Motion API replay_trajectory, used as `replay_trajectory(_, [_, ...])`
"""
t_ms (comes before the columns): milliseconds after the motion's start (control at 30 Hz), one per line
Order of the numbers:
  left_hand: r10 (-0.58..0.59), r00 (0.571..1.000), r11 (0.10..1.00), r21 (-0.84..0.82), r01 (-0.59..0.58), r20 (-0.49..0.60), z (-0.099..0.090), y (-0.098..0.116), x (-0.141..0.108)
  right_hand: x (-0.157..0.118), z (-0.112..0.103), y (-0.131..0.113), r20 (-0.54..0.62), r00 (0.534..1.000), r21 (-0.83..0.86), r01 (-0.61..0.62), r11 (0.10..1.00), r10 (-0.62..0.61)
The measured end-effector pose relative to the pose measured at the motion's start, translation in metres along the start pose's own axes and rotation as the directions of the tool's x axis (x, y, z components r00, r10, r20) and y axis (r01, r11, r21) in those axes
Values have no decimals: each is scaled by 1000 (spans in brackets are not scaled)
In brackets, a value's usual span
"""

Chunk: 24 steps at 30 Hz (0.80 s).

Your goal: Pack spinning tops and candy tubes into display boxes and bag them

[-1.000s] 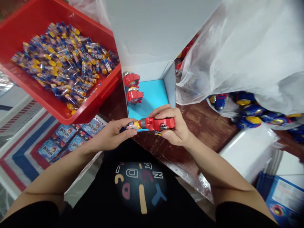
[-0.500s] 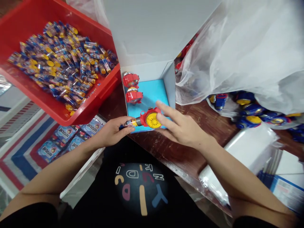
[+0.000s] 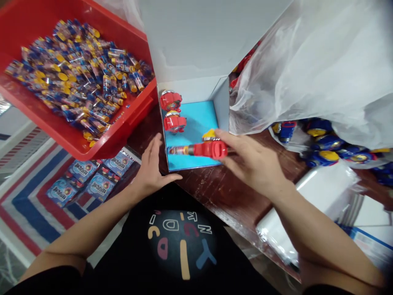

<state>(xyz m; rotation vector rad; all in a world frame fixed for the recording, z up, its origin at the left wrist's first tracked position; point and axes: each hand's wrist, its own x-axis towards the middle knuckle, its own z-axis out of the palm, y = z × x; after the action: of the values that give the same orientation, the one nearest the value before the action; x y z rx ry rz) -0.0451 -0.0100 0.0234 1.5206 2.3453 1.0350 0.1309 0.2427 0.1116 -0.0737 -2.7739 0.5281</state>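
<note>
My right hand [image 3: 253, 162] grips a red toy [image 3: 210, 150] with a yellow disc, held over the near part of an open box [image 3: 229, 106] with a light blue bottom. A small labelled tube [image 3: 178, 150] sticks out of the toy's left end. My left hand [image 3: 152, 168] is empty, fingers apart, beside the box's left near edge. Two more red toys, one [image 3: 170, 100] behind the other [image 3: 175, 122], stand along the box's left wall.
At the left is a red bin [image 3: 82, 149] of small tubes; below it, blue packs [image 3: 98, 186] lie in a white crate. To the right are a white plastic bag [image 3: 322, 82], blue toys [image 3: 327, 141] and a plastic-wrapped stack [image 3: 310, 205] on the brown table [image 3: 215, 188].
My left hand has let go of the tube and opened, moving slightly left. My right hand has closed on the red toy, which is turned and now lies over the box's blue bottom.
</note>
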Motion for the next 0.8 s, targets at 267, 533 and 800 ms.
replay_trajectory(267, [-165,986,979,122,163,8,63,-10,-11,44,-18,-26,361,905,-387,365,847,-225])
replay_trajectory(533, [-27,996,976,219,7,87,-7,10,0,94,-4,-52,509,857,-360,299,884,-82])
replay_trajectory(800, [-39,998,730,683,0,42,-198,-150,83,124,-64,107,22,934,-142,-349,926,356])
